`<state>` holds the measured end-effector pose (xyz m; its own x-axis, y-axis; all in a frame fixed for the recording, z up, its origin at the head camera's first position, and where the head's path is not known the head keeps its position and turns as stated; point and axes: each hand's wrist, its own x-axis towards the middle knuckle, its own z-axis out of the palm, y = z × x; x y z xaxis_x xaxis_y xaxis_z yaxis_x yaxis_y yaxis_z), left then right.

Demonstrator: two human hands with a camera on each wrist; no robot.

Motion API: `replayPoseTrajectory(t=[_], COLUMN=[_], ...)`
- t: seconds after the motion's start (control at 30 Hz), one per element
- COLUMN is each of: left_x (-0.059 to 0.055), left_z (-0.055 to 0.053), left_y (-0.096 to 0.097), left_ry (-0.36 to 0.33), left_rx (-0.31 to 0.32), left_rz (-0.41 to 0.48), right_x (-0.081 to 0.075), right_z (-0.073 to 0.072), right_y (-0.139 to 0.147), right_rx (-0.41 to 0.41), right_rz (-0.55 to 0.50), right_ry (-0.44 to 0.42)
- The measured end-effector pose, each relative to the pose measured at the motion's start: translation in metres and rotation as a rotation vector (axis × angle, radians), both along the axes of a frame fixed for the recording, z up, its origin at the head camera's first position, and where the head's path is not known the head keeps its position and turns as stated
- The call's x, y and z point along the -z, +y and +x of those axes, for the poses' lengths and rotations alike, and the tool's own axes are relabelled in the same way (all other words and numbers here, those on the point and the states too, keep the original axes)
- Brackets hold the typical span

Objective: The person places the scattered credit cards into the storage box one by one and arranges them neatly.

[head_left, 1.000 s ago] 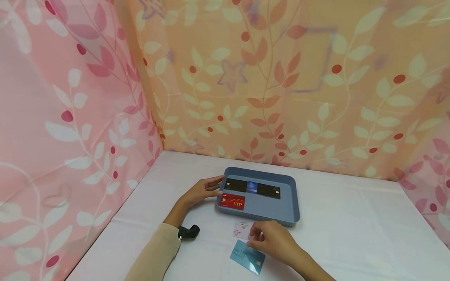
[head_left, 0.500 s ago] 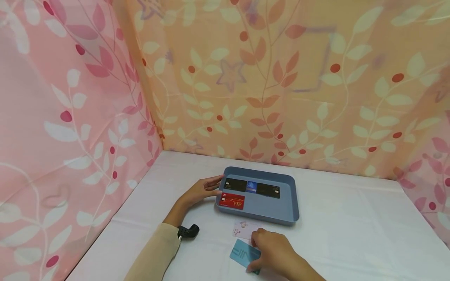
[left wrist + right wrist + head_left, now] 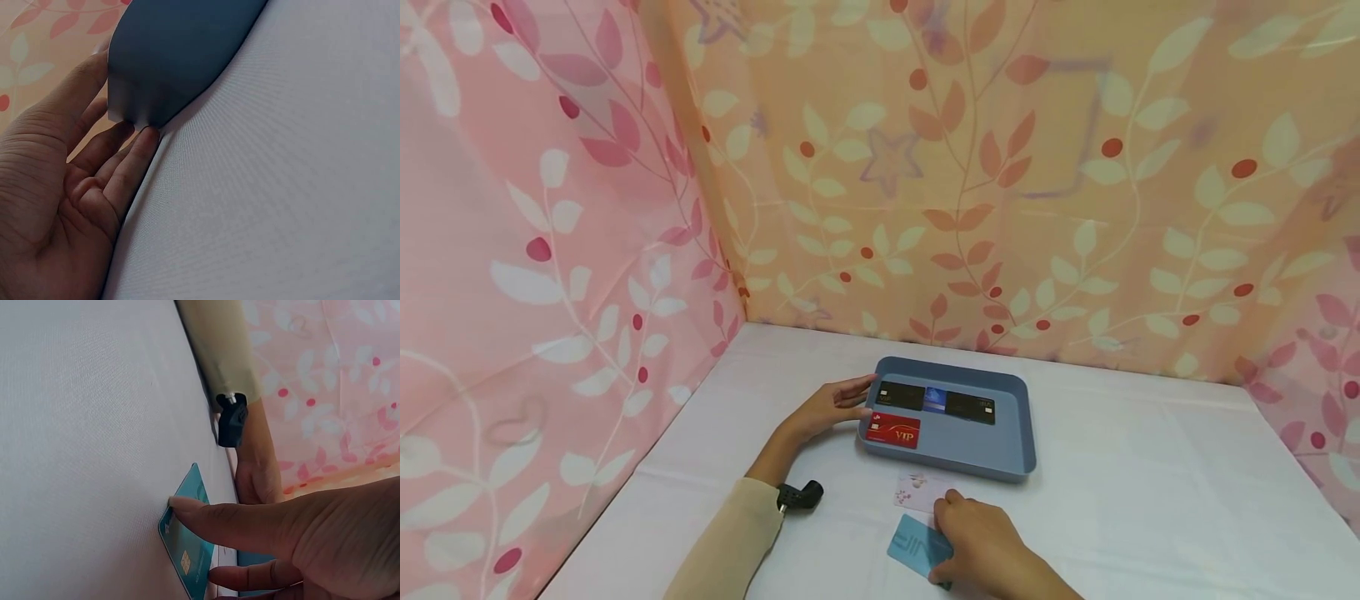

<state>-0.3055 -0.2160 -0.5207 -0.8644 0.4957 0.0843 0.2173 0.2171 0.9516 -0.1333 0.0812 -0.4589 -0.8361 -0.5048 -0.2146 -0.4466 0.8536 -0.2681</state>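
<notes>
A blue-grey tray holds several cards, with a red VIP card at its near left. My left hand holds the tray's left side. In the left wrist view, its thumb reaches the rim and its fingertips touch the outer wall low down. My right hand pinches a teal chip card by its edges, the thumb on one edge and a finger at the opposite one. The card lies at the white tabletop. Just beyond it is a pale pink flowered card, partly covered by my right hand.
Two black cards, one a black card at right, lie in the tray's back row with a blue card between them. A black wrist-worn device sticks out from the left sleeve. Flowered cloth stands behind the white table.
My right hand has moved toward me from between the pink and teal cards, and its thumb and finger now span the teal card. My left hand stays at the tray.
</notes>
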Motion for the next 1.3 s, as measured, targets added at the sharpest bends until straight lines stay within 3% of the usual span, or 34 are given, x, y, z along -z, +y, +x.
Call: replayPoseTrajectory(t=[0.8,1.3], left_x=[-0.0048,-0.0004], left_z=[0.0005,0.0001], left_y=[0.0026,-0.0013], left_ry=[0.002,-0.014], left_rx=[0.0,-0.004], left_rz=[-0.006,-0.018], right_x=[-0.0017,-0.0006], right_z=[-0.0009,-0.0027], right_y=[-0.0075,-0.0071], right_rx=[0.083,0.043], right_rz=[-0.016,-0.109], right_ry=[-0.147,-0.127])
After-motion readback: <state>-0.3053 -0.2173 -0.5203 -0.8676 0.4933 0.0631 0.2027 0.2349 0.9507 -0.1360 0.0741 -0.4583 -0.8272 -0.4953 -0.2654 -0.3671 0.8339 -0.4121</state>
